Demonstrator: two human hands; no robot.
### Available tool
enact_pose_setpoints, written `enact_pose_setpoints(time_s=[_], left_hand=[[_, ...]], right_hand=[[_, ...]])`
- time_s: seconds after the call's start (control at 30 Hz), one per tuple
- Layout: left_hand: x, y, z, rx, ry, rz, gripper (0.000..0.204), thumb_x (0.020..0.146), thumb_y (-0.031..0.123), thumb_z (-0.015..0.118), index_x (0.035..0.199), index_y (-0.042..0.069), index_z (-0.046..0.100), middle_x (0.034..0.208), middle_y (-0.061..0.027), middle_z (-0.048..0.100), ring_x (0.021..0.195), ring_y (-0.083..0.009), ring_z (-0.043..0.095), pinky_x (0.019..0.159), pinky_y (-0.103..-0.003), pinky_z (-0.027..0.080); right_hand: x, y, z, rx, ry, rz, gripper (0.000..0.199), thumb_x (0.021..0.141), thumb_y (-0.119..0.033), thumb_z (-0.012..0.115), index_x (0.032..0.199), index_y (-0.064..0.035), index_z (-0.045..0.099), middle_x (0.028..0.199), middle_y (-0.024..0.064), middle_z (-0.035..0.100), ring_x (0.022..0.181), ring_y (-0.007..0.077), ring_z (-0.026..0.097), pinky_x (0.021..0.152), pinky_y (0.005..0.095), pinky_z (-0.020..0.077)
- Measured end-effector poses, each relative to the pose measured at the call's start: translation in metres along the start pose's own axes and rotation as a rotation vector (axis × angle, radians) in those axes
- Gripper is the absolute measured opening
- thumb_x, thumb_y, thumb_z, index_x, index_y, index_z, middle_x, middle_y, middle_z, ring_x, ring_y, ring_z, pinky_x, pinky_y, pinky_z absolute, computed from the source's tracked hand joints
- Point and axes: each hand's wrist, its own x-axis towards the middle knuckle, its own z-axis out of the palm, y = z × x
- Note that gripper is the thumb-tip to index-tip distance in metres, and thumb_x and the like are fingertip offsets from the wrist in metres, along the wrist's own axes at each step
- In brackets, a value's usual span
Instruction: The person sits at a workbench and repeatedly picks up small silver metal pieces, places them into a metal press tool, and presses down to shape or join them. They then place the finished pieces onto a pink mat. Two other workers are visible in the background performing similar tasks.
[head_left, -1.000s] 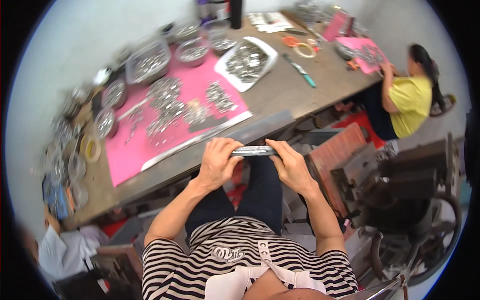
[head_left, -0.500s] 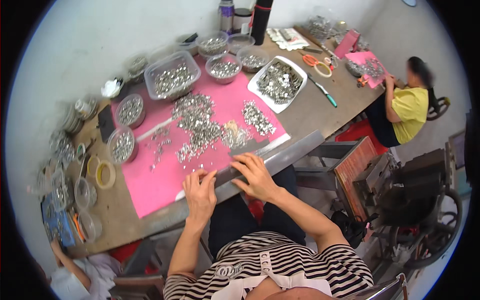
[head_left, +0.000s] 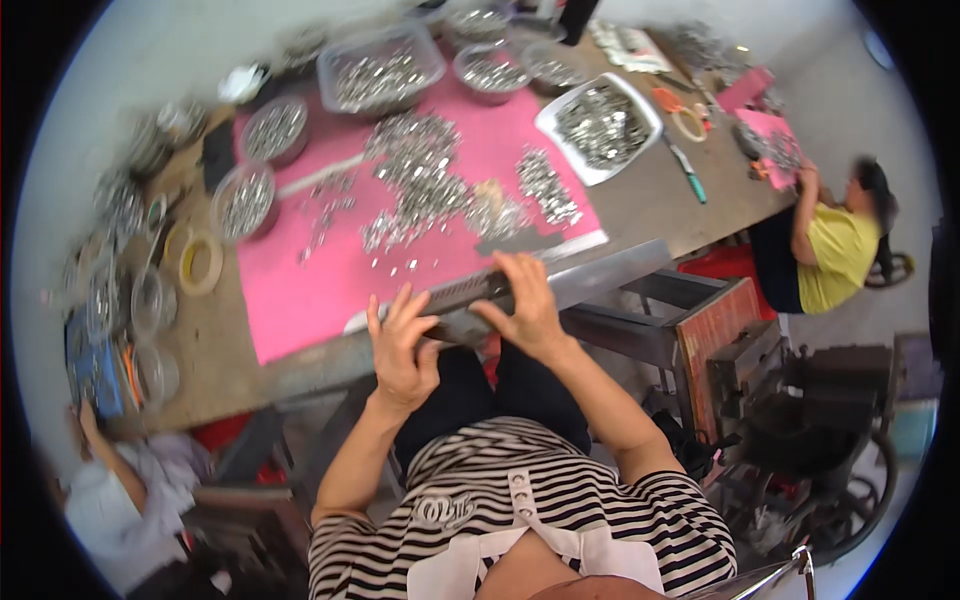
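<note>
Head view: since half a second ago your left hand (head_left: pixel 404 358) spread its fingers; right hand (head_left: pixel 535 318) has thumb and fingers parted, can't tell if gripping. One dark slotted strip (head_left: pixel 458 295) between them, by desk (head_left: pixel 650 215) edge. Beyond left hand, two round tubs (head_left: pixel 268 222); beyond right, one white tray (head_left: pixel 597 178); all hold metal pieces (head_left: pixel 602 125).

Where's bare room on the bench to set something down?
Bench between pink mat, white tray and teal-handled tool; also the mat's near-left corner, below the nearest tub. Crowded: the mat's middle, under metal pieces, and the bench's left end, packed with containers.
</note>
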Motion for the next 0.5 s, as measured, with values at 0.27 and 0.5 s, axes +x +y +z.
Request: enact_pose_setpoints(time_s=[0.27,0.5], left_hand=[[-0.047,0.024,-0.056,-0.613,0.291,-0.884,0.032,0.113,0.015,0.04,0.137,-0.005,0.044,0.126,-0.0233,0.063,0.11,-0.0285,0.07,0.09,-0.036,0.06],[-0.012,0.025,-0.014,0.148,0.036,-0.326,0.04,0.088,0.013,0.079,0.125,0.005,0.065,0.111,-0.011,0.067,0.1,-0.0239,0.063,0.089,-0.038,0.048]], right_hand=[[-0.001,-0.002,0.003,-0.015,0.017,-0.01,0.051,0.076,-0.022,0.088,0.117,-0.003,0.064,0.113,0.0134,0.061,0.108,0.0356,0.056,0.094,0.0462,0.0469],[0.0,-0.002,0.0,-0.004,-0.018,0.012,0.049,0.077,-0.021,0.087,0.117,-0.0036,0.065,0.114,0.0126,0.062,0.109,0.034,0.057,0.095,0.046,0.0463]])
